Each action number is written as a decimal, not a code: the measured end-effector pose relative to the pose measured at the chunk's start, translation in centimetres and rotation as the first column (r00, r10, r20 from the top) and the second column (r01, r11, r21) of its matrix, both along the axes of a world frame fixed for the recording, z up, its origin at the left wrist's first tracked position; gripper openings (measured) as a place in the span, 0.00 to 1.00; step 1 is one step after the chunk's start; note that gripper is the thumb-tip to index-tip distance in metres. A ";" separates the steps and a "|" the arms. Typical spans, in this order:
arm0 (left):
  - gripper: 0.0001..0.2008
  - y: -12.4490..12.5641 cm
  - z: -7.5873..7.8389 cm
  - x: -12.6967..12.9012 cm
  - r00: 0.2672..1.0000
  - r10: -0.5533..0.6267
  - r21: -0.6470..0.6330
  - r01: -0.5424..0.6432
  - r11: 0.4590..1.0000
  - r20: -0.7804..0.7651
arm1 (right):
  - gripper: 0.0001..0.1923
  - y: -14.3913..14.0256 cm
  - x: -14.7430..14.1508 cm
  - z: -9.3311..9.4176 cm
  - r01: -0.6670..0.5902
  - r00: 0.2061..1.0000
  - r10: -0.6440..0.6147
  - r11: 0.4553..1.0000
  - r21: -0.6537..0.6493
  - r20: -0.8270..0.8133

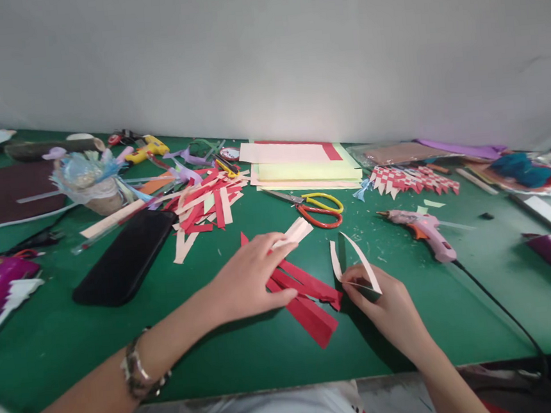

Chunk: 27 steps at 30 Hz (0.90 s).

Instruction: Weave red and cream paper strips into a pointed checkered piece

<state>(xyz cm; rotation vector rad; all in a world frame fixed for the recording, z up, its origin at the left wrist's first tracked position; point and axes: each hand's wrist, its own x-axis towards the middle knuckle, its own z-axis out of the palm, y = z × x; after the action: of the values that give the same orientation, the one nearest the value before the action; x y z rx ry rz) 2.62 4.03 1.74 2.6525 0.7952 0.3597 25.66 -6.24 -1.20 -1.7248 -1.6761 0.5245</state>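
Note:
My left hand (250,274) rests on a small pile of folded red paper strips (307,300) on the green table and pinches several cream paper strips (296,232) between thumb and fingers. My right hand (385,303) holds a folded cream strip (358,265) whose two ends stick up in a V. The two hands are about a hand's width apart, near the front edge of the table.
Beyond the hands lie scissors (317,208), a stack of coloured paper sheets (301,164) and a heap of red and cream strips (205,206). A pink glue gun (425,231) with its cord lies to the right, a woven red-and-white piece (411,178) behind it. A black case (125,257) lies left.

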 end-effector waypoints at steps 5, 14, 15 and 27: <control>0.34 2.9 -0.2 -2.5 0.984 -0.148 -0.103 0.138 0.985 -0.097 | 0.05 0.7 1.1 0.6 0.012 0.998 -0.018 0.995 0.097 0.062; 0.20 1.6 -0.3 -1.9 0.972 -0.067 0.154 0.104 0.983 -0.226 | 0.06 3.9 3.4 4.5 0.032 0.918 -0.200 0.899 0.438 0.344; 0.19 1.3 -0.2 -1.8 0.968 -0.049 0.175 0.094 0.980 -0.246 | 0.06 4.3 3.3 4.7 0.025 0.906 -0.232 0.866 0.500 0.355; 0.18 1.1 -0.1 -4.0 0.990 -0.086 -0.098 0.076 0.992 -0.112 | 0.15 5.5 1.1 3.1 -0.044 0.587 -0.048 0.995 0.090 0.808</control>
<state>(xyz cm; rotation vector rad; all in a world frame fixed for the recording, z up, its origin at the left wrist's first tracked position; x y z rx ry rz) -1.37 5.08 1.64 2.6273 0.7174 0.1452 26.79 -0.75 1.92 -2.0324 -2.2449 -0.4730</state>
